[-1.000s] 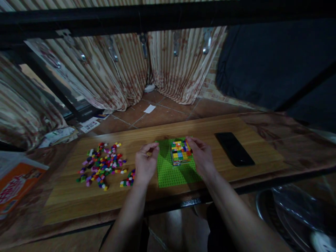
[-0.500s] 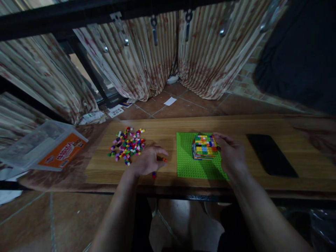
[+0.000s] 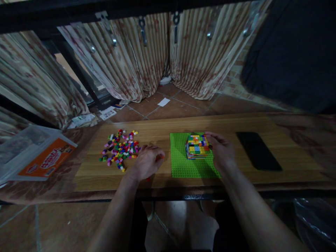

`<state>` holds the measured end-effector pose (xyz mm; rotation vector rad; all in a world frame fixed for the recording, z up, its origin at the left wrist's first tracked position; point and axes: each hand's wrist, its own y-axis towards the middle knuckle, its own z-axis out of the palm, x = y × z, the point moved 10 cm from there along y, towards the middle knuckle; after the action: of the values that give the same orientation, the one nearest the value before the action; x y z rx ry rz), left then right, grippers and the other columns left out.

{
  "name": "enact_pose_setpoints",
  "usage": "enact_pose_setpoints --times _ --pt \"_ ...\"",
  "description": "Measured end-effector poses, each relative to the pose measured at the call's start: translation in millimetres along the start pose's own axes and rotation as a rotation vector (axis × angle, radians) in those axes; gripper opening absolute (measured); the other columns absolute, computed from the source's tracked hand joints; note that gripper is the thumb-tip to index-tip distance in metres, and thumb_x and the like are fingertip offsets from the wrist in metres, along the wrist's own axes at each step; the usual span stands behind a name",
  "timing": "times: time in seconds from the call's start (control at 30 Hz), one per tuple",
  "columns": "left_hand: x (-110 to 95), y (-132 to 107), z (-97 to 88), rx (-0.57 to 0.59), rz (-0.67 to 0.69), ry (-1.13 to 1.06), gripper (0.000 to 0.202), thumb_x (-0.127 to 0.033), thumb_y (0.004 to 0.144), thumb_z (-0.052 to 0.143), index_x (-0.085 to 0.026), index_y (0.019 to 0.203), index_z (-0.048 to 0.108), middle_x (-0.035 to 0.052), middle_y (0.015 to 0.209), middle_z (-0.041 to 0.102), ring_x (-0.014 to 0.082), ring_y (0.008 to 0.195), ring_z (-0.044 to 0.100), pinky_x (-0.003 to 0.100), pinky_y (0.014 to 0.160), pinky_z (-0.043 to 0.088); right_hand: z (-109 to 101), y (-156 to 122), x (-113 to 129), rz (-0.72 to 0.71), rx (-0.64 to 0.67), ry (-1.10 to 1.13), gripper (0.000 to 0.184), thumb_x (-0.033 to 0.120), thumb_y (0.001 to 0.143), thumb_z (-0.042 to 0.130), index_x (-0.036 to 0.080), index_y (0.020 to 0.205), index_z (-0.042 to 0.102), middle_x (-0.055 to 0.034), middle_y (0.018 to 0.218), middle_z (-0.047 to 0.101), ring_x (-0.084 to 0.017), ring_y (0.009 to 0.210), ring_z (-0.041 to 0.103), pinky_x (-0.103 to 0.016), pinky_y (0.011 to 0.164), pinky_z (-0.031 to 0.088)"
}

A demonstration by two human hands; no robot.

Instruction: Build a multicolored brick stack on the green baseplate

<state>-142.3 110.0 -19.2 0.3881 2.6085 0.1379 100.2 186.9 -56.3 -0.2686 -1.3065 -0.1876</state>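
My left hand [image 3: 148, 161] is low over the wooden board, thumb and index finger pinched on a small orange-red brick [image 3: 163, 157] that barely shows between them. To its right, a multicoloured block of stacked toy bricks [image 3: 197, 148] stands on a green studded baseplate [image 3: 178, 166]. My right hand [image 3: 222, 150] grips that block at its right side, fingertips at the far right corner; the palm hides part of the baseplate. Left of my left hand lies a loose pile of small coloured bricks [image 3: 123, 148]. A red brick [image 3: 148, 179] shows partly below my left wrist.
A dark flat tablet-like slab [image 3: 258, 150] lies on the board's right part. At the far left stands a clear plastic tub [image 3: 39, 150] with an orange label. Striped curtains [image 3: 126, 66] hang behind the table, with papers [image 3: 107, 113] on the floor.
My left thumb and index finger have come together on the orange-red brick, where they were apart before. My right hand stays at the brick block. The whole view has shifted slightly.
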Motion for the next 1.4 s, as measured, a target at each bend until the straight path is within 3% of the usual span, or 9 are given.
enact_pose_setpoints --times 0.17,0.3,0.43,0.63,0.97,1.4 --pt "-25.6 16.0 -8.6 -0.141 0.031 -0.296 0.017 -0.021 0.088 0.052 -0.023 0.095 0.068 0.0025 0.089 0.070 0.0157 0.083 0.066 0.028 0.077 0.050 2.4 0.2 2.1 -0.006 0.003 0.017 0.019 0.031 0.057 0.075 0.019 0.072 0.071 0.0008 0.068 0.068 -0.012 0.060 0.058 -0.026 0.058 0.046" --pt "-56.2 31.3 -4.4 -0.236 0.094 -0.387 0.018 -0.021 0.090 0.052 -0.023 0.098 0.068 0.0037 0.094 0.070 0.0148 0.086 0.067 0.027 0.079 0.052 4.3 1.4 -1.0 0.002 0.024 0.025 0.021 0.034 0.057 0.075 0.020 0.073 0.070 0.0009 0.068 0.068 -0.014 0.061 0.059 -0.030 0.062 0.047" --pt "-70.3 42.6 -0.8 -0.329 0.087 -0.362 0.017 -0.019 0.088 0.055 -0.022 0.102 0.064 0.0036 0.096 0.070 0.0155 0.089 0.067 0.029 0.082 0.052 5.1 3.0 -1.1 -0.023 0.044 0.011 0.022 0.036 0.059 0.074 0.021 0.074 0.069 0.0007 0.070 0.068 -0.015 0.064 0.060 -0.031 0.065 0.048" --pt "-89.8 52.6 7.6 -0.294 0.216 -0.175 0.013 -0.020 0.091 0.052 -0.022 0.090 0.065 0.0027 0.092 0.069 0.0162 0.089 0.064 0.032 0.084 0.048 7.0 2.5 -3.3 0.023 0.051 0.046 0.023 0.035 0.058 0.075 0.019 0.073 0.069 0.0017 0.068 0.068 -0.012 0.059 0.058 -0.028 0.062 0.047" --pt "-95.4 58.3 10.8 -0.337 0.244 -0.009 0.016 -0.024 0.090 0.054 -0.025 0.090 0.070 0.0028 0.093 0.071 0.0185 0.091 0.063 0.037 0.088 0.043 9.0 1.7 -2.1 0.029 0.054 0.047 0.018 0.032 0.060 0.073 0.020 0.073 0.070 0.0015 0.070 0.069 -0.013 0.062 0.059 -0.029 0.064 0.048" --pt "-102.2 56.9 9.1 -0.406 0.203 -0.064 0.013 -0.018 0.086 0.057 -0.021 0.096 0.064 0.0035 0.087 0.071 0.0194 0.085 0.063 0.038 0.090 0.043 9.1 1.2 -0.5 0.024 0.059 0.027 0.019 0.033 0.061 0.072 0.019 0.075 0.070 0.0010 0.071 0.068 -0.014 0.064 0.060 -0.029 0.066 0.048"
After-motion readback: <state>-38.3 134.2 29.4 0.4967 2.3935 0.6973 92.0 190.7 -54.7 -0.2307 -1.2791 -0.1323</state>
